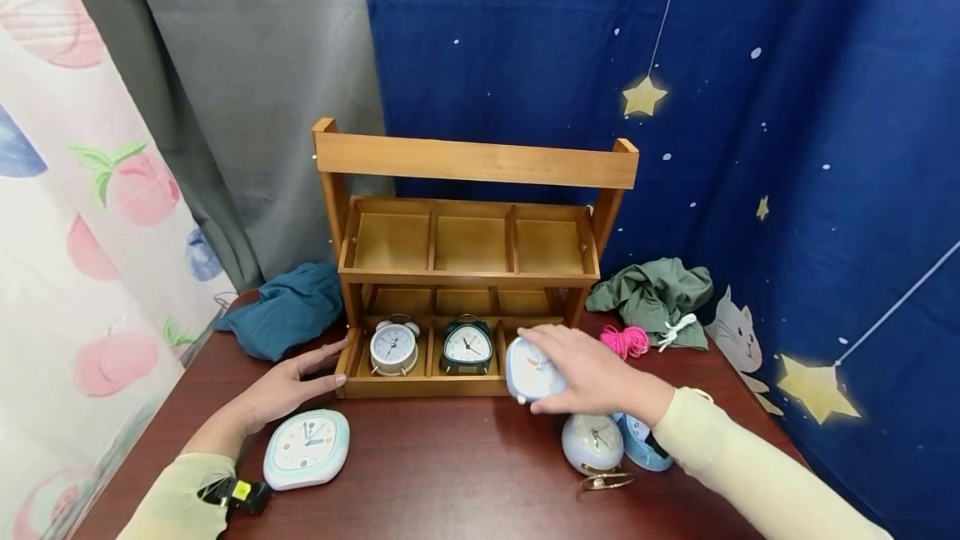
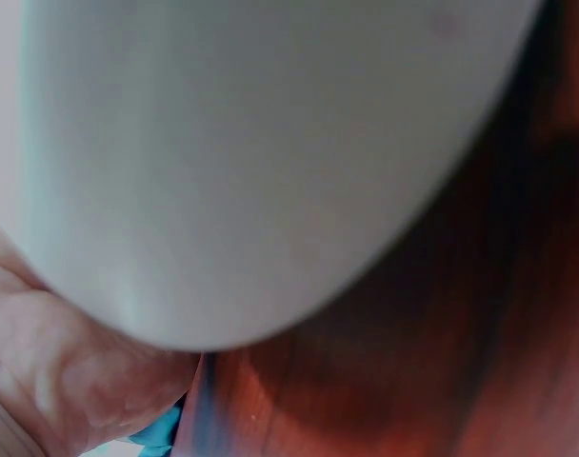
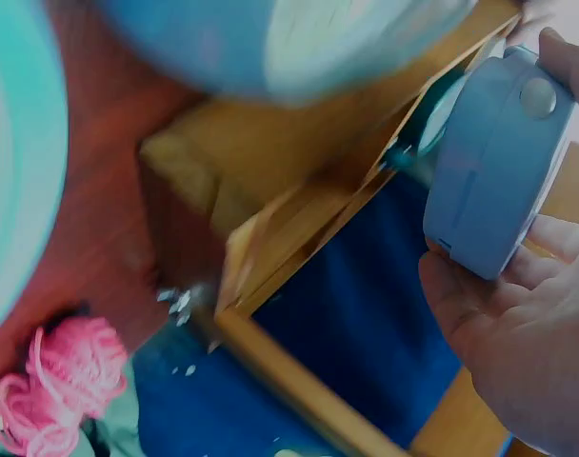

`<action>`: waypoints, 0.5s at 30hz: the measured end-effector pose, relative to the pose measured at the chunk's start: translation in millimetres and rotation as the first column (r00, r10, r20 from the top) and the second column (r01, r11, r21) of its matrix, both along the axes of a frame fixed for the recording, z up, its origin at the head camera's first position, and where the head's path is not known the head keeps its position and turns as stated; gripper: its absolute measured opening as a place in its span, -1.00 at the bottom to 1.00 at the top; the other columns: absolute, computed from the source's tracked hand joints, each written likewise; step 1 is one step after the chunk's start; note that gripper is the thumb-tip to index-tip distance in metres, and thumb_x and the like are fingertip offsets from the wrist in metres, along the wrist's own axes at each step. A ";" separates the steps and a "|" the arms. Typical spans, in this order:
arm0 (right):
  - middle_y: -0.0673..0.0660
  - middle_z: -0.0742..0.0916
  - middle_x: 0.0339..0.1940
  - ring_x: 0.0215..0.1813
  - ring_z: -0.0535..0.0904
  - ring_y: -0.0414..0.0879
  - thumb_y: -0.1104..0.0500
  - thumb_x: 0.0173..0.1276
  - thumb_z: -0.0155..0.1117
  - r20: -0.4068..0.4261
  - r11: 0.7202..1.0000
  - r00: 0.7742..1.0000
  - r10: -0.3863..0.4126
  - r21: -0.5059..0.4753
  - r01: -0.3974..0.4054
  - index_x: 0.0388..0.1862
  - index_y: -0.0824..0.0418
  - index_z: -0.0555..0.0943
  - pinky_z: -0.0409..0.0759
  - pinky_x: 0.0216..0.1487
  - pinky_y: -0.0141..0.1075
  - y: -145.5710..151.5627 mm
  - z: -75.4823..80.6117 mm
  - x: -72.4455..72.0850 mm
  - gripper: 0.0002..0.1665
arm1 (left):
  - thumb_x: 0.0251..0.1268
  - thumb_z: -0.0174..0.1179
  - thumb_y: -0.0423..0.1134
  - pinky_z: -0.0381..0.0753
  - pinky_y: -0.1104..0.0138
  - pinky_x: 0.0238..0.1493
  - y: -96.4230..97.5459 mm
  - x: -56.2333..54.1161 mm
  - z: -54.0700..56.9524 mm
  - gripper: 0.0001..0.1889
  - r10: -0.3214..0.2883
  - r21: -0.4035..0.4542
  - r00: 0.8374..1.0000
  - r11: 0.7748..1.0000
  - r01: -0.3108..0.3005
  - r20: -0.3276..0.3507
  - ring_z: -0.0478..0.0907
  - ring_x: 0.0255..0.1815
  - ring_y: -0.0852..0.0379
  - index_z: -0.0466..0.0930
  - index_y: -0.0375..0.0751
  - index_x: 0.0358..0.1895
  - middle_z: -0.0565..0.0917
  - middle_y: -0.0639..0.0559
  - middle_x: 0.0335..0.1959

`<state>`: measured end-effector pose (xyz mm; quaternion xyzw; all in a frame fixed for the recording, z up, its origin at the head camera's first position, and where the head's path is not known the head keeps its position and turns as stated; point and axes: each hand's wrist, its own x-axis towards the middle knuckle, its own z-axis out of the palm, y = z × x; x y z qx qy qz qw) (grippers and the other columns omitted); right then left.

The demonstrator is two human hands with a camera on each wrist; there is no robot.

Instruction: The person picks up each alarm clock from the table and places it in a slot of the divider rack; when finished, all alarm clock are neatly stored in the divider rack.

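My right hand (image 1: 588, 369) grips a light blue alarm clock (image 1: 531, 372) just in front of the lower right compartment of a wooden shelf (image 1: 468, 267). In the right wrist view the fingers curl round the edges of this clock (image 3: 494, 162). My left hand (image 1: 288, 386) rests with extended fingers against the shelf's lower left side. A white twin-bell clock (image 1: 393, 348) stands in the lower left compartment, and a dark green clock (image 1: 467, 346) in the lower middle one. Below my left hand lies a rounded mint-and-white clock (image 1: 306, 448), whose blurred body fills much of the left wrist view.
Under my right forearm are a pale round clock (image 1: 592, 442) and a blue clock (image 1: 643, 442). A teal cloth (image 1: 285, 311) lies left of the shelf. On its right are a green cloth (image 1: 652, 298) and a pink bundle of cord (image 1: 625, 341). Curtains hang behind.
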<state>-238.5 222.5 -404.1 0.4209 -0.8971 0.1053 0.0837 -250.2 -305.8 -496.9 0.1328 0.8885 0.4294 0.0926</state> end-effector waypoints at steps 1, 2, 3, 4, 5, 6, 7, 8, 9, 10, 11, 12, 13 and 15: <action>0.18 0.62 0.54 0.48 0.57 0.10 -0.28 0.17 0.77 0.003 1.000 1.000 -0.011 0.005 0.011 0.72 0.26 0.39 0.55 0.50 0.18 0.6 0.5 -7.2 0.30 | 0.60 0.34 0.24 0.34 -0.39 0.56 -0.2 0.2 -0.7 -0.12 0.005 0.004 1.000 1.000 -0.005 0.003 0.19 0.74 -0.43 0.24 0.03 0.81 0.27 -0.29 0.76; 0.18 0.62 0.54 0.48 0.57 0.10 -0.28 0.17 0.78 0.008 1.000 1.000 -0.024 0.010 0.024 0.72 0.26 0.38 0.55 0.50 0.16 1.2 1.0 -13.9 0.31 | 0.61 0.34 0.23 0.34 -0.39 0.56 -0.4 0.4 -0.9 -0.12 0.002 0.004 1.000 1.000 -0.002 0.001 0.19 0.74 -0.43 0.24 0.03 0.81 0.27 -0.30 0.76; 0.19 0.62 0.52 0.47 0.57 0.10 -0.27 0.18 0.78 0.012 0.999 0.999 -0.033 0.014 0.033 0.72 0.27 0.38 0.56 0.49 0.16 1.7 1.3 -20.4 0.30 | 0.60 0.35 0.23 0.33 -0.39 0.57 -0.5 0.4 -1.3 -0.12 0.007 0.010 1.000 1.000 -0.007 0.004 0.19 0.74 -0.42 0.25 0.04 0.81 0.27 -0.28 0.76; 0.20 0.63 0.51 0.45 0.58 0.10 -0.27 0.18 0.77 0.013 0.999 0.999 -0.045 0.022 0.045 0.72 0.27 0.38 0.57 0.48 0.14 2.5 0.8 -26.9 0.30 | 0.60 0.34 0.23 0.34 -0.39 0.57 -0.6 0.5 -1.5 -0.13 0.003 0.010 1.000 1.000 -0.003 0.003 0.19 0.74 -0.42 0.24 0.04 0.81 0.27 -0.28 0.76; 0.20 0.63 0.49 0.44 0.58 0.10 -0.27 0.19 0.77 0.015 0.998 0.998 -0.057 0.033 0.056 0.72 0.28 0.38 0.58 0.48 0.13 2.8 0.5 -32.8 0.29 | 0.60 0.35 0.23 0.33 -0.39 0.57 -0.7 0.4 -1.6 -0.13 0.004 0.012 1.000 1.000 -0.004 0.002 0.18 0.74 -0.42 0.24 0.04 0.81 0.27 -0.28 0.76; 0.20 0.64 0.48 0.43 0.59 0.09 -0.28 0.19 0.76 0.016 0.997 0.998 -0.065 0.045 0.065 0.71 0.28 0.38 0.59 0.47 0.11 3.3 -0.6 -38.9 0.29 | 0.60 0.34 0.23 0.33 -0.40 0.57 -0.8 0.2 -1.7 -0.12 0.002 0.012 1.000 1.000 -0.002 0.002 0.18 0.75 -0.42 0.24 0.04 0.81 0.27 -0.28 0.77; 0.21 0.65 0.46 0.42 0.60 0.10 -0.27 0.19 0.77 0.019 0.996 0.997 -0.073 0.054 0.072 0.71 0.29 0.39 0.60 0.46 0.11 3.6 -1.4 -44.1 0.29 | 0.60 0.35 0.23 0.32 -0.40 0.57 -0.8 0.2 -1.5 -0.12 0.003 0.013 1.000 1.000 -0.003 0.003 0.17 0.75 -0.42 0.24 0.05 0.81 0.27 -0.28 0.77; 0.22 0.66 0.45 0.41 0.61 0.11 -0.26 0.19 0.77 0.024 0.995 0.997 -0.080 0.062 0.078 0.70 0.29 0.40 0.61 0.45 0.11 3.8 -2.4 -48.9 0.28 | 0.60 0.34 0.23 0.32 -0.40 0.57 -0.8 0.2 -1.3 -0.13 0.001 0.013 1.000 1.000 -0.001 0.002 0.17 0.75 -0.42 0.24 0.04 0.81 0.26 -0.27 0.77; 0.23 0.66 0.44 0.40 0.62 0.13 -0.25 0.19 0.77 0.030 0.994 0.996 -0.084 0.070 0.081 0.69 0.30 0.40 0.62 0.43 0.12 3.9 -3.3 -53.2 0.27 | 0.60 0.35 0.23 0.32 -0.40 0.57 -0.9 0.1 -1.3 -0.13 0.001 0.014 1.000 1.000 -0.001 0.002 0.17 0.75 -0.42 0.24 0.05 0.81 0.26 -0.27 0.77; 0.23 0.67 0.43 0.40 0.63 0.14 -0.25 0.20 0.77 0.038 0.993 0.995 -0.089 0.078 0.086 0.69 0.30 0.40 0.63 0.42 0.12 3.9 -4.6 -57.4 0.26 | 0.61 0.34 0.23 0.32 -0.40 0.57 -0.8 0.0 -1.0 -0.13 -0.002 0.013 1.000 1.000 0.002 -0.001 0.16 0.75 -0.42 0.24 0.04 0.81 0.26 -0.27 0.77; 0.24 0.67 0.43 0.39 0.64 0.15 -0.24 0.21 0.77 0.049 0.992 0.994 -0.094 0.085 0.089 0.70 0.30 0.40 0.64 0.41 0.12 3.7 -5.7 -61.0 0.25 | 0.61 0.34 0.23 0.32 -0.40 0.57 -0.8 -0.1 -0.8 -0.13 -0.003 0.012 1.000 1.000 0.003 -0.003 0.16 0.75 -0.42 0.25 0.05 0.81 0.26 -0.26 0.77; 0.25 0.67 0.44 0.39 0.65 0.16 -0.23 0.22 0.76 0.056 0.992 0.994 -0.098 0.091 0.093 0.70 0.29 0.40 0.65 0.39 0.12 3.7 -7.2 -64.5 0.24 | 0.60 0.34 0.23 0.32 -0.40 0.57 -0.6 0.1 -0.5 -0.13 -0.004 0.011 1.000 1.000 0.004 -0.005 0.16 0.75 -0.42 0.25 0.05 0.81 0.26 -0.26 0.77; 0.26 0.67 0.44 0.39 0.65 0.16 -0.22 0.23 0.76 0.065 0.990 0.992 -0.104 0.097 0.098 0.70 0.29 0.40 0.66 0.38 0.12 3.6 -8.7 -67.4 0.23 | 0.60 0.34 0.23 0.32 -0.40 0.57 -0.4 0.1 -0.2 -0.13 -0.003 0.012 1.000 1.000 0.003 -0.006 0.17 0.75 -0.42 0.26 0.05 0.81 0.26 -0.26 0.77; 0.27 0.67 0.45 0.39 0.66 0.17 -0.22 0.26 0.75 0.073 0.988 0.991 -0.115 0.113 0.106 0.71 0.27 0.39 0.66 0.36 0.12 3.7 -11.6 -72.2 0.22 | 0.61 0.34 0.23 0.33 -0.39 0.56 -0.2 -0.3 -0.1 -0.13 -0.010 0.009 1.000 1.000 0.010 -0.011 0.18 0.75 -0.43 0.25 0.04 0.81 0.27 -0.27 0.77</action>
